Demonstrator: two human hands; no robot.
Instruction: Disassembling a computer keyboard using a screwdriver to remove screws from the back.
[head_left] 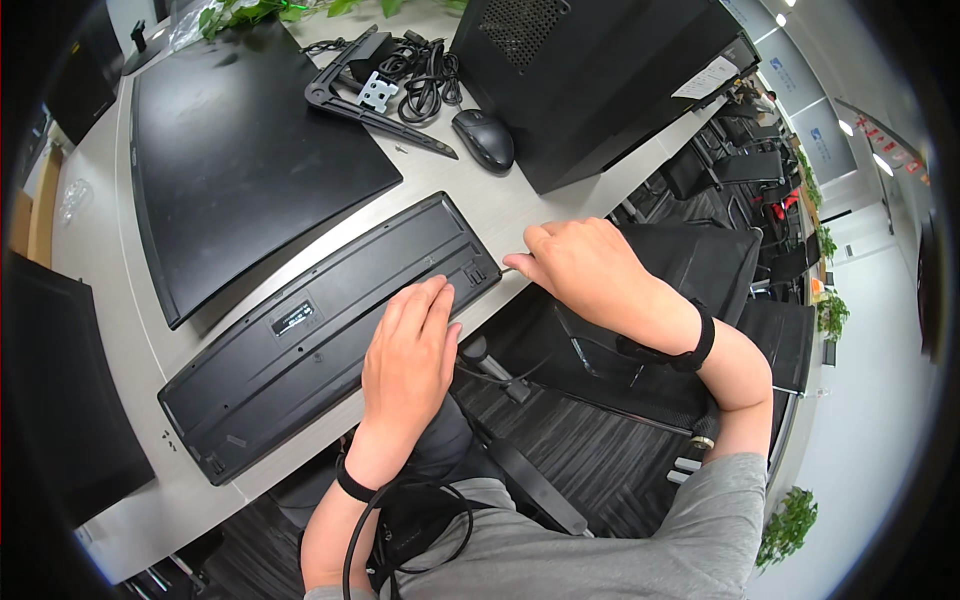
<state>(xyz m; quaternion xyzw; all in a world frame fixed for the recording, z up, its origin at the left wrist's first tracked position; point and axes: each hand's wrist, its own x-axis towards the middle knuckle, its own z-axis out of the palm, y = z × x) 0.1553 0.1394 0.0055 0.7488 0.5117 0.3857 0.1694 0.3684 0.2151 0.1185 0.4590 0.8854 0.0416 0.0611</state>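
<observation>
A long black keyboard (pixel 350 300) lies underside up along the table's front edge, its label and small holes showing. My left hand (pixel 410 345) rests flat near its right part, fingers stretched out and close together. Just off the keyboard's right end is my right hand (pixel 585 265), its fingers curled in and its thumb pointing toward the keyboard's corner. Whatever those fingers hold, if anything, is hidden. Several tiny dark pieces (pixel 169 440) lie on the table by the keyboard's left end.
Behind the keyboard lies a black monitor panel (pixel 260 150). A black stand (pixel 370 115), coiled cables (pixel 430 85) and a mouse (pixel 484 140) are beyond it, beside a tall black computer case (pixel 600 80). An office chair (pixel 650 300) stands below the right forearm.
</observation>
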